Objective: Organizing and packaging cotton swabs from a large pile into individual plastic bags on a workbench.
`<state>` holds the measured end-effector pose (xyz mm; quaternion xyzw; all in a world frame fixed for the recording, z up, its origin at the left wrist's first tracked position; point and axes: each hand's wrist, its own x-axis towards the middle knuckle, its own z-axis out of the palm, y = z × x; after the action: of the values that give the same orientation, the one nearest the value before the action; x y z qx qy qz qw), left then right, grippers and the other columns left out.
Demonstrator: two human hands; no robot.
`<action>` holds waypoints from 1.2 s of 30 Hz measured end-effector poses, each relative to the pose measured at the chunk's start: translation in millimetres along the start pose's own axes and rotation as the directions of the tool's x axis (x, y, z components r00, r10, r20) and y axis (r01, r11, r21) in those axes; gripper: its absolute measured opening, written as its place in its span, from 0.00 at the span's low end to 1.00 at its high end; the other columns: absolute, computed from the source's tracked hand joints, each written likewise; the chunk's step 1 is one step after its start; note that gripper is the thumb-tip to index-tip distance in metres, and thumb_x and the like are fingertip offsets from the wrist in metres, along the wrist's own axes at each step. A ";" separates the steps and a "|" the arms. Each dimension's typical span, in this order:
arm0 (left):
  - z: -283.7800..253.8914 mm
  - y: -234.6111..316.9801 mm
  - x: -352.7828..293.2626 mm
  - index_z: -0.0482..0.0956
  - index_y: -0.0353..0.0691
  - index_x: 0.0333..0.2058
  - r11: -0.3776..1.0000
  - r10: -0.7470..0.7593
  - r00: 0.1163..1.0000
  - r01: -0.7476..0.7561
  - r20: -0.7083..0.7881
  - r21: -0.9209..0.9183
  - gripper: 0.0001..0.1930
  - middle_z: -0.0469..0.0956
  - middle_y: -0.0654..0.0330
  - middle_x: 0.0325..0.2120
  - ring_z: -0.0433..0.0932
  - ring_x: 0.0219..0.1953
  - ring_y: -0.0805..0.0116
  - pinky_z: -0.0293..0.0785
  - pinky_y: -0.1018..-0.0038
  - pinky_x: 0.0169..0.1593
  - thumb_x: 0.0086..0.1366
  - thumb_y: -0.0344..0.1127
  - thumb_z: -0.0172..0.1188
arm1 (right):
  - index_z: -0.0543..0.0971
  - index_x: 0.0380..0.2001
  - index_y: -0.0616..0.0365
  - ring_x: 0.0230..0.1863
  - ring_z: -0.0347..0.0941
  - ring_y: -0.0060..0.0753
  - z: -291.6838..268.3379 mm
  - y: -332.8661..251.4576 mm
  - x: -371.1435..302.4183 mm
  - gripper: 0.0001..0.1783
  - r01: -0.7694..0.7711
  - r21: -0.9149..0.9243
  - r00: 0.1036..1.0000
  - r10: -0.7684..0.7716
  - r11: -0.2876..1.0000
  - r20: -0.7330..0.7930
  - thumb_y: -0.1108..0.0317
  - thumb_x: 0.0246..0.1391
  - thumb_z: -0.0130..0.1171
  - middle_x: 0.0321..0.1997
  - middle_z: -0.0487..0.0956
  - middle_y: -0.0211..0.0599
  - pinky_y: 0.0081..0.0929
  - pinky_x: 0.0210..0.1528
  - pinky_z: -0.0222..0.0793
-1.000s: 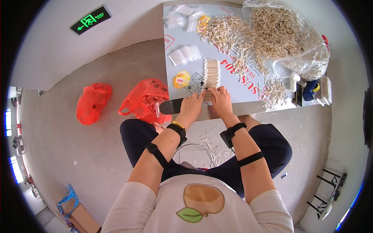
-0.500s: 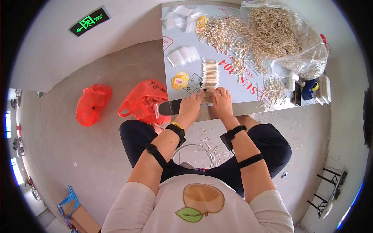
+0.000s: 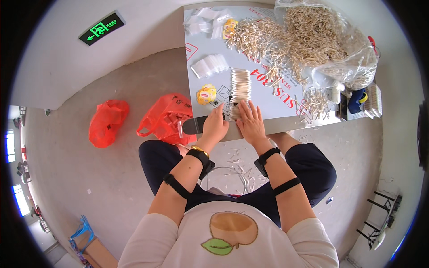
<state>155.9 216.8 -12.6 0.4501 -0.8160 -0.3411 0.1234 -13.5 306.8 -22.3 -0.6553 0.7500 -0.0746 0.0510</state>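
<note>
Nearest the body, both forearms come up from the lower edge, each with black bands at the wrist and below the elbow. The left hand [image 3: 216, 127] rests at the near edge of the table [image 3: 286, 96], its fingers curled inward; whether it grips anything cannot be told, though its fingertips lie just beside the near end of the swab row [image 3: 240, 87]. The right hand [image 3: 251, 123] lies flat, fingers spread and extended, palm down on the near end of that same row, pressing on it rather than clasping it. The row is a neat white band of swabs laid side by side, running away from the fingers toward the middle of the table. Left of it sits a small yellow packet [image 3: 206, 94], and farther on a stack of small clear bags [image 3: 210, 65]. Beyond lie a loose swab heap [image 3: 261, 38] and a big clear sack [image 3: 330, 42] full of swabs. On the floor to the left are two red bags [image 3: 166, 117].
</note>
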 end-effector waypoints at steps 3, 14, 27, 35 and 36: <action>3.8 -2.7 -7.5 0.65 0.38 0.68 0.982 -0.036 0.999 0.032 -0.014 -0.185 0.34 0.76 0.50 0.47 0.79 0.49 0.49 0.78 0.56 0.54 0.62 0.30 0.61 | 0.57 0.79 0.52 0.85 0.44 0.40 -0.3 -0.4 -3.1 0.39 0.003 -0.008 1.000 -0.003 1.000 0.009 0.50 0.71 0.51 0.85 0.53 0.29 0.48 0.84 0.37; 44.4 19.8 3.0 0.53 0.33 0.75 0.887 0.177 0.948 -0.270 -0.264 -0.375 0.39 0.47 0.36 0.76 0.45 0.79 0.36 0.44 0.48 0.78 0.75 0.52 0.53 | 0.57 0.78 0.62 0.85 0.43 0.51 15.5 -5.4 -7.9 0.37 0.035 0.058 0.998 -0.032 0.998 -0.055 0.56 0.72 0.47 0.84 0.53 0.45 0.49 0.84 0.40; 58.9 25.8 16.4 0.45 0.31 0.77 0.873 0.254 0.938 -0.327 -0.236 -0.360 0.45 0.36 0.34 0.78 0.35 0.81 0.36 0.36 0.44 0.79 0.75 0.56 0.52 | 0.57 0.78 0.60 0.85 0.41 0.56 18.6 -11.8 -7.5 0.38 0.011 0.047 1.000 -0.010 0.999 -0.018 0.57 0.71 0.48 0.84 0.52 0.45 0.53 0.84 0.36; 9.7 16.1 19.8 0.69 0.34 0.64 0.910 0.163 0.860 -0.321 -0.484 -0.264 0.25 0.66 0.39 0.67 0.64 0.70 0.38 0.57 0.48 0.73 0.71 0.36 0.59 | 0.52 0.79 0.59 0.86 0.39 0.54 20.2 -6.8 -12.3 0.43 0.008 0.096 1.000 -0.005 0.995 -0.031 0.54 0.69 0.52 0.85 0.49 0.46 0.52 0.84 0.33; -4.2 2.5 24.7 0.72 0.36 0.58 0.941 0.156 0.815 -0.295 -0.557 -0.168 0.22 0.72 0.44 0.58 0.69 0.62 0.41 0.64 0.48 0.66 0.68 0.35 0.63 | 0.52 0.79 0.60 0.85 0.39 0.55 18.4 -7.3 -13.8 0.44 0.007 0.144 1.000 -0.003 0.990 -0.031 0.53 0.68 0.54 0.85 0.49 0.46 0.53 0.84 0.34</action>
<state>142.5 195.6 -10.5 0.4076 -0.7476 -0.2833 0.4412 -1.3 318.6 -39.4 -0.6504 0.7418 -0.1386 0.0866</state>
